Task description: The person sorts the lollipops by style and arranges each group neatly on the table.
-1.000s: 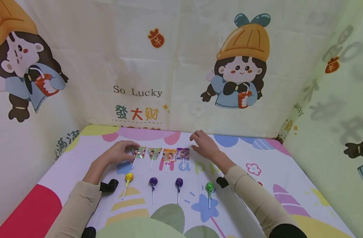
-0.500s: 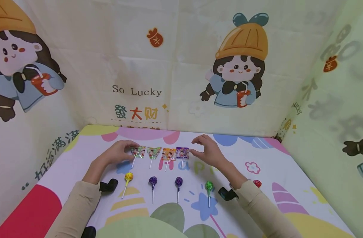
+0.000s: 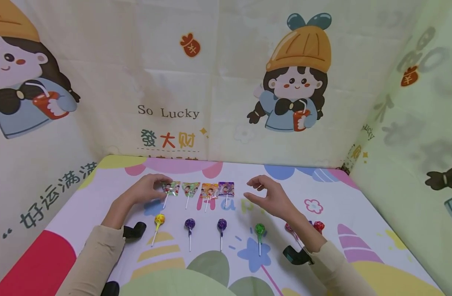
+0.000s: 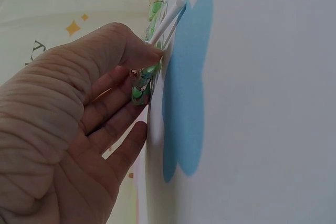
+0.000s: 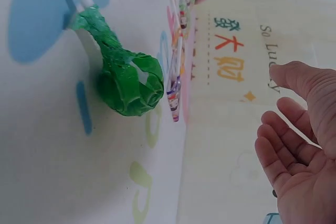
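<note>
The right hand has drawn back from the purple packet and is to the right of it, loosely open, holding nothing; so this packet lies free. Well to its left, the left hand pinches the leftmost packet.

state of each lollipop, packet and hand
Left green packet: wrapped, pinched
Second green packet: wrapped, lying down
Orange packet: wrapped, lying down
Purple packet: wrapped, lying down
Yellow lollipop: wrapped, lying down
Purple lollipops: both wrapped, lying down
Green lollipop: wrapped, lying down
Red lollipops: partly hidden
Left hand: pinching left green packet
Right hand: empty, loosely curved
</note>
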{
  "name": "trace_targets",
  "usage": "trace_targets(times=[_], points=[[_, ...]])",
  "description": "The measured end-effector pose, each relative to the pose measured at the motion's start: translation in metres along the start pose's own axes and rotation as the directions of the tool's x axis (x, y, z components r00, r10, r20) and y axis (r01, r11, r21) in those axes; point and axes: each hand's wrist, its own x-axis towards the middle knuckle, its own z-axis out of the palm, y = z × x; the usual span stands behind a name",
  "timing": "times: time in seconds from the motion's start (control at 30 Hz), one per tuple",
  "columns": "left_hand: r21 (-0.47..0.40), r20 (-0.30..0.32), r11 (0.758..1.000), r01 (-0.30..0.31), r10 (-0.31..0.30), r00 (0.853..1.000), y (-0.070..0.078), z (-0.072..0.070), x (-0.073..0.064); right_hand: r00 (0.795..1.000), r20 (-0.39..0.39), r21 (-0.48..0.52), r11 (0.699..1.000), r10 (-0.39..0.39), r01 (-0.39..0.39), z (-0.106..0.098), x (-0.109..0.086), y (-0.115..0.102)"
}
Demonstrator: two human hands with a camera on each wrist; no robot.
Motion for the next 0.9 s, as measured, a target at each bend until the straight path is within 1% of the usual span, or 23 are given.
trace_targets(times=[0.17, 0.27, 0.5, 0.73, 0.9], points=[[-0.008, 0.006, 1.000, 0.006, -0.006, 1.000, 0.002, -0.001, -0.001, 0.999, 0.005, -0.011, 0.999, -0.032, 0.032, -0.003, -0.008, 0.001], [-0.011, 0.007, 1.000, 0.006, -0.006, 1.000, 0.002, -0.001, -0.001, 0.999, 0.003, -0.029, 0.999, -0.036, 0.036, -0.007, -0.014, 0.002], [-0.017, 0.012, 1.000, -0.004, 0.005, 1.000, 0.000, -0.001, 0.000, 1.000, 0.000, -0.047, 0.999, 0.026, -0.026, -0.022, -0.029, 0.007], [0.000, 0.012, 1.000, -0.013, 0.013, 1.000, -0.002, -0.002, 0.001, 1.000, 0.004, -0.050, 0.999, 0.012, -0.011, -0.032, -0.045, 0.013], [0.009, 0.011, 1.000, -0.021, 0.021, 1.000, -0.003, -0.001, 0.001, 0.999, 0.006, -0.069, 0.997, 0.038, -0.037, -0.039, -0.059, 0.017]])
